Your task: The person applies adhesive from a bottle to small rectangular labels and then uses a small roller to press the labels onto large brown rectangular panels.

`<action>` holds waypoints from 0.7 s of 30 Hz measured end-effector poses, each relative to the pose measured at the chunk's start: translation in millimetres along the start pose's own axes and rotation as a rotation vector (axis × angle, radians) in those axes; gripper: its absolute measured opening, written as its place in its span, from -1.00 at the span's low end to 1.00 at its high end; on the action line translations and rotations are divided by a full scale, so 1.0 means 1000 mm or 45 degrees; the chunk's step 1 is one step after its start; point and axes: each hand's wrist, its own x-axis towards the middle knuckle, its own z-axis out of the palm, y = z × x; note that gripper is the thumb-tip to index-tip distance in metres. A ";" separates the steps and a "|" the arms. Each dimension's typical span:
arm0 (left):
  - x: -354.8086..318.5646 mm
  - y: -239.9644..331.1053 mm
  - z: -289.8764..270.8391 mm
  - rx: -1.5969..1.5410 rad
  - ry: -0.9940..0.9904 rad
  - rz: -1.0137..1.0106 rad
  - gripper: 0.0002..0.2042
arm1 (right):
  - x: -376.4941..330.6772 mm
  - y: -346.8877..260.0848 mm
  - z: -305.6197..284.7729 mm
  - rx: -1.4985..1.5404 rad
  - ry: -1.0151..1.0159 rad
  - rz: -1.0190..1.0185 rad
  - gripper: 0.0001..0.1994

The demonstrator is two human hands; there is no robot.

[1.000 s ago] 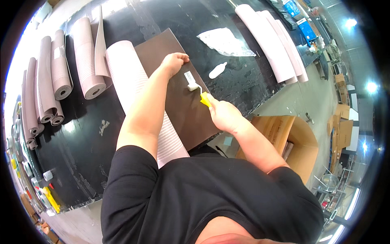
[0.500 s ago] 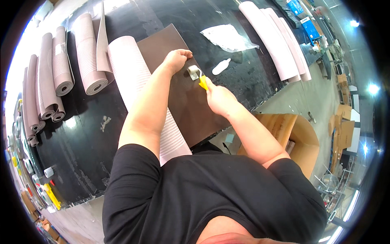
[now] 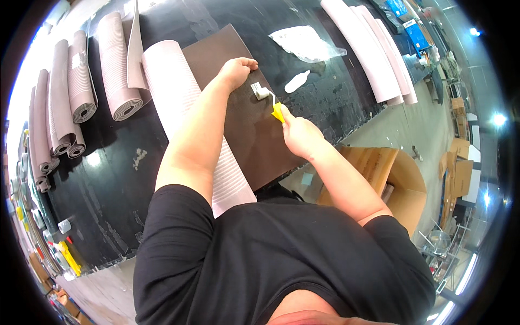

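A brown mat [image 3: 246, 127] lies flat on the black table, its near part rolled to the left with a pale, ribbed underside [image 3: 176, 76] showing. My left hand [image 3: 236, 73] rests at the mat's right edge, fingers bent and pressed together on it. In my right hand [image 3: 301, 134], closed round the yellow handle, is a small paint roller [image 3: 262, 93]. Its pale head touches or hovers just over the mat, below my left hand; which, I cannot tell. Beside the head shows a small white printed patch [image 3: 255, 86]. Right of the mat lies a white squeeze bottle [image 3: 297, 82].
A crumpled clear plastic bag [image 3: 306, 43] lies beyond the bottle. Rolled mats [image 3: 116, 70] line the left side; pale rolls [image 3: 360, 51] lie at the far right. An open cardboard box [image 3: 403, 184] stands right of my forearm, below the table's edge [image 3: 357, 130].
My right hand has shifted slightly right and nearer to me. The roller has turned, so its bent wire arm shows more. My left hand stays at the mat's edge.
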 end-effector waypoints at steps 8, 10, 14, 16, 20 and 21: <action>-0.004 0.003 0.003 0.006 -0.005 -0.013 -0.62 | -0.013 -0.001 -0.008 -0.056 -0.073 0.064 -0.49; -0.005 0.006 0.003 0.025 0.005 -0.011 -0.62 | -0.010 -0.004 -0.010 -0.055 -0.084 0.086 -0.49; -0.003 0.004 0.002 0.031 -0.006 0.026 -0.62 | -0.005 0.000 -0.009 -0.010 -0.023 0.051 -0.49; -0.005 0.004 0.001 -0.004 -0.019 0.008 -0.62 | -0.011 0.003 -0.009 0.021 -0.009 0.040 -0.49; -0.007 0.003 -0.003 0.061 -0.002 0.020 -0.63 | -0.026 -0.007 -0.026 -0.020 -0.103 0.071 -0.51; -0.008 0.005 -0.002 0.034 -0.011 -0.007 -0.63 | -0.026 -0.007 -0.028 -0.031 -0.111 0.075 -0.52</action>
